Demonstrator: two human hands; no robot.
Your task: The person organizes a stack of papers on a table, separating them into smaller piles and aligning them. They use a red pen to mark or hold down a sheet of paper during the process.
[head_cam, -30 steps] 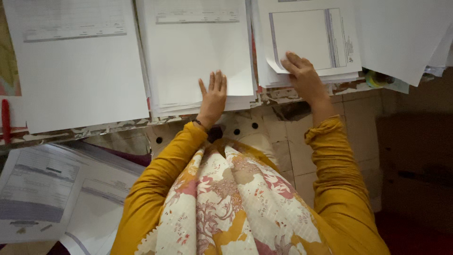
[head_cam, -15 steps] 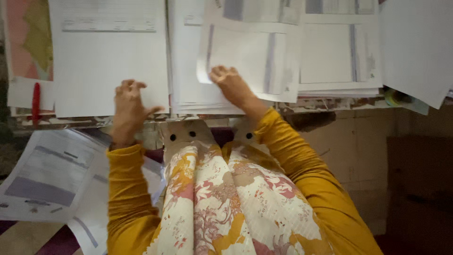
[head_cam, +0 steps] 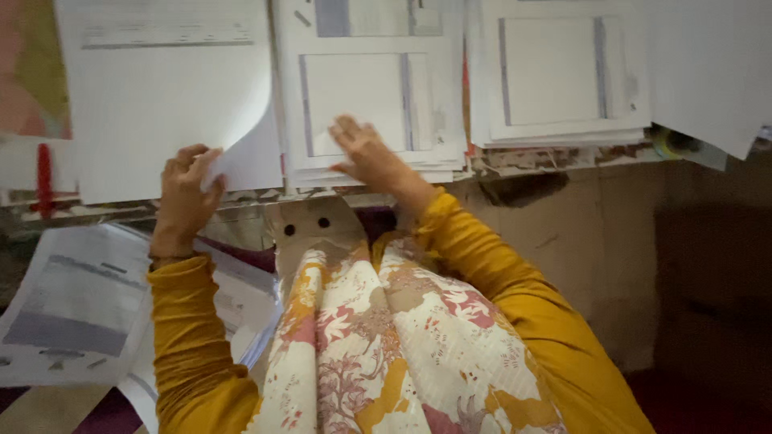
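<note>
The person's left hand was closed on the lower right corner of a plain white sheet of paper that topped the leftmost stack on the worn table edge — fingers curled over the top, the corner lifted and curling away from the sheets below, apparently so that one sheet could be peeled off alone. The right hand lay flat, fingers spread and clamped on nothing, on the middle stack of white printed forms, each bearing a boxed panel with grey side bars; the palm seemed to press the pile so it would not slide. A third stack of the same kind of forms sat just beside it to the right, untouched, with more loose white paper overlapping its far side.

Both arms wore mustard-yellow sleeves, and a floral cloth in cream, pink and ochre covered the lap below. A red pen-like thing lay at the left end of the table. Lower left, well apart from either hand, printed sheets with grey blocks lay spread on a lower surface — what they rested on could not be made out.
</note>
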